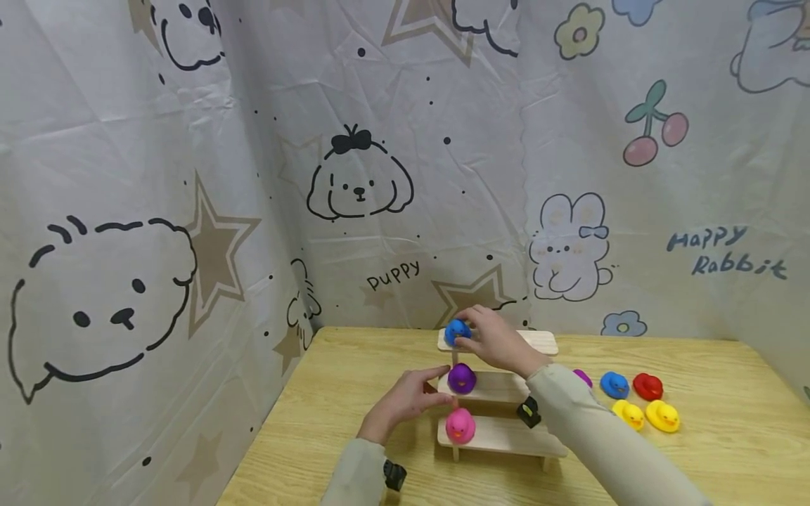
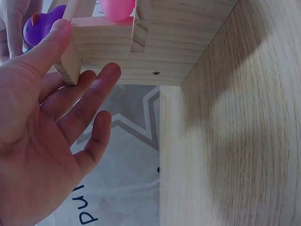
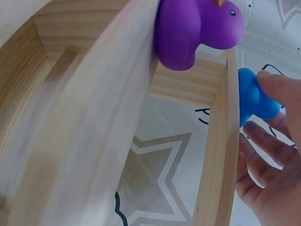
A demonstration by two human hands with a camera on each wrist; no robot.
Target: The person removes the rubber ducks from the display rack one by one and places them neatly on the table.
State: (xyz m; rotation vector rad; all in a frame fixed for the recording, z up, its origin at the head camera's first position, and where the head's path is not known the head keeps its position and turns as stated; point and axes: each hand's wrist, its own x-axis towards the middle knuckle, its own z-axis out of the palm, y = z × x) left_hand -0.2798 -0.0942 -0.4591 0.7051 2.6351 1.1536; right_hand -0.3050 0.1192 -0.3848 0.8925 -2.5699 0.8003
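Note:
A three-tier wooden stand [image 1: 512,437] rises in steps on the table. My right hand [image 1: 496,341] pinches a blue rubber duck [image 1: 454,330] between thumb and fingers at the left end of the top tier. One tier lower, a purple duck [image 1: 462,379] sits at the left end, and a pink duck [image 1: 460,427] sits on the bottom tier below it. With thumb in front and fingers behind, my left hand [image 2: 51,127] grips the left end of the middle tier, beside the purple duck.
Right of the stand lie a blue duck [image 1: 612,385], a red duck [image 1: 648,386] and two yellow ducks [image 1: 663,417]. Another purple duck [image 1: 582,378] is mostly hidden behind the right sleeve [image 1: 588,422]. A printed curtain [image 1: 380,246] hangs behind the table [image 1: 304,422].

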